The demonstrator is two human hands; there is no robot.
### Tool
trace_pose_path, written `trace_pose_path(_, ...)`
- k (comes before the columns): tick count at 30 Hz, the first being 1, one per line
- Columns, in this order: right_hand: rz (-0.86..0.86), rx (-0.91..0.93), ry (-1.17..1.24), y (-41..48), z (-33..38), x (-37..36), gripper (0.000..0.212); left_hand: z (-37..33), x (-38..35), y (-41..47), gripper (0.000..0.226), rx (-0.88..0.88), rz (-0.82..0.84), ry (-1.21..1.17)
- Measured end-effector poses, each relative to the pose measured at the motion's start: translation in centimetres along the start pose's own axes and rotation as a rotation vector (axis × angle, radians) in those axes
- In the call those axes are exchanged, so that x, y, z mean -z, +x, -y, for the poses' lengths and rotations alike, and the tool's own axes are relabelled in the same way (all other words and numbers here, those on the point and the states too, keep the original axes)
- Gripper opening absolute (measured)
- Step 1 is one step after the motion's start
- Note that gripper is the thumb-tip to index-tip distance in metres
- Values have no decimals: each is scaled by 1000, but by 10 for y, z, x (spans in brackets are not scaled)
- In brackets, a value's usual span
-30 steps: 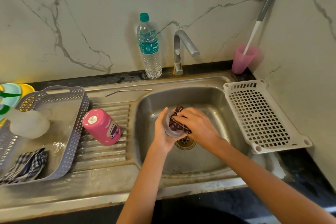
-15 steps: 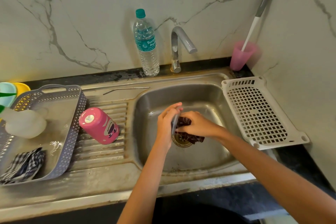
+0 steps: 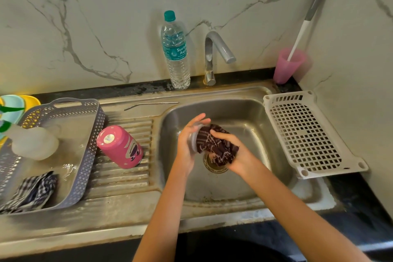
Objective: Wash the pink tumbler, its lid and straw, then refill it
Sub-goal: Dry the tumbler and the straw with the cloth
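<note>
While both bare forearms are reaching in from the near edge over the steel sink basin (image 3: pixel 263 134), the left hand (image 3: pixel 188 142) is cupping the round clear plastic lid (image 3: pixel 194 139) by its rim, fingers spread along its far side, so that the lid is standing on edge with its flat face turned to the right. The right hand (image 3: pixel 231 153) is clenching a dark maroon cloth with pale stripes (image 3: pixel 214 147) and pressing it against that face; hands, lid and cloth are hanging just above the brass-ringed drain (image 3: pixel 212 166), apart from the basin floor.

Left of the basin, the pink metal tumbler with a cartoon face (image 3: pixel 120 147) is lying on the ribbed steel draining board (image 3: pixel 125 178), long axis running from near right to far left, silver-stickered base tilted up toward the far left, mouth toward the near right. Just left of it a grey perforated plastic basket (image 3: pixel 89 155) is holding a frosted white bottle (image 3: pixel 34 142) and a checked blue cloth (image 3: pixel 29 191).

Farther back, the thin bent steel straw (image 3: pixel 151 104) is lying on the sink's far ledge, running left to right. On the right a white slotted plastic tray (image 3: pixel 308 134) is resting beside the basin.

Against the white marble-veined wall (image 3: pixel 106 17) a clear water bottle with a teal cap (image 3: pixel 175 51) is standing upright beside the chrome tap (image 3: pixel 214 55), whose spout is pointing right; a pink plastic cup (image 3: pixel 287 66) in the far right corner is holding a long grey-and-white handle (image 3: pixel 308 15) that is leaning on the wall.
</note>
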State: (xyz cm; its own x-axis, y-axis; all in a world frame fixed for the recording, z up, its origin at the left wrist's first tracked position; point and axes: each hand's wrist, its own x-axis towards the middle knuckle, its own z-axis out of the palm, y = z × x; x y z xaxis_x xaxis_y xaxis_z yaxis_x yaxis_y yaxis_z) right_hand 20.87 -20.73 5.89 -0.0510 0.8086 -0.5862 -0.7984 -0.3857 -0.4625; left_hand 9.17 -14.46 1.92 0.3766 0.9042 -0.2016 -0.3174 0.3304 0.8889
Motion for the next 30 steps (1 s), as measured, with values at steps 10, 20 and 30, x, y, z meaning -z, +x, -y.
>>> trace_pose_path(10,98,1251,-2042,19,-7,24,55,6,-4,-8,48,309,-64,-479)
trace_pose_path(20,89,811,-2066,20,6,6,28,3,-11,-5,31,145,-158,-15)
trace_pose_path(30,42,25,-755,16,7,13,22,9,-2,-5,35,-17,-110,159)
